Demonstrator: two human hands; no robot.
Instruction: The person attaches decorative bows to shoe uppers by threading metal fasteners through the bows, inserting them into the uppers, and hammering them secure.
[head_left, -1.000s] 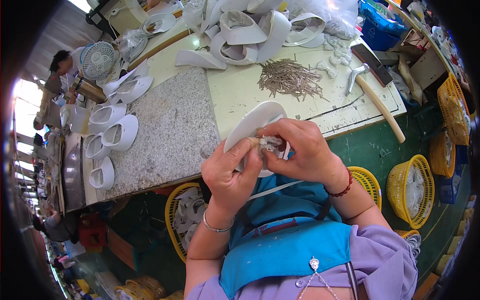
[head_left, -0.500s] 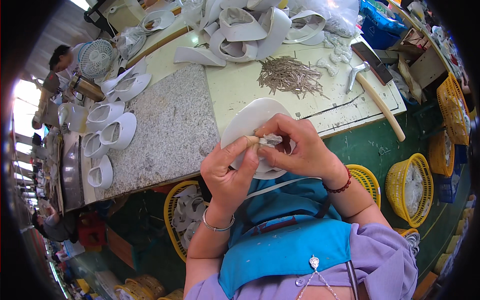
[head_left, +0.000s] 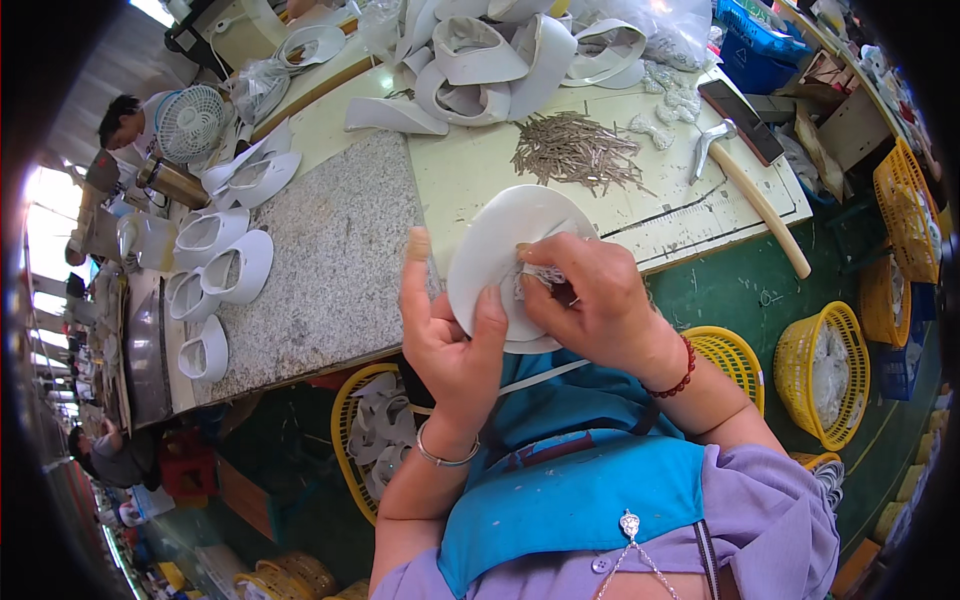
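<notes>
A smooth white curved piece [head_left: 490,235], rounded like a visor, is held over the table's front edge. My left hand [head_left: 455,340] grips its left side, thumb on the face and index finger stretched upward; the other fingers are partly behind it. My right hand [head_left: 590,290] pinches with thumb and index finger at the middle of the piece. A crinkled silvery-white bit [head_left: 545,273] shows between those fingers, its exact kind unclear. Similar white pieces with oval openings [head_left: 478,50] are heaped at the back, and several [head_left: 238,265] stand along the left.
Beyond my hands lies a pile of thin brownish strips [head_left: 575,150]. To its right are a hammer [head_left: 755,200], a dark flat bar [head_left: 740,120] and sparkly pieces [head_left: 680,105]. A grey speckled slab [head_left: 320,250] covers the table's left. Yellow baskets [head_left: 835,430] stand on the floor.
My left index finger has come away from the pinch and now points up. The left hand has shifted to the piece's left edge. The right hand keeps pinching at the middle.
</notes>
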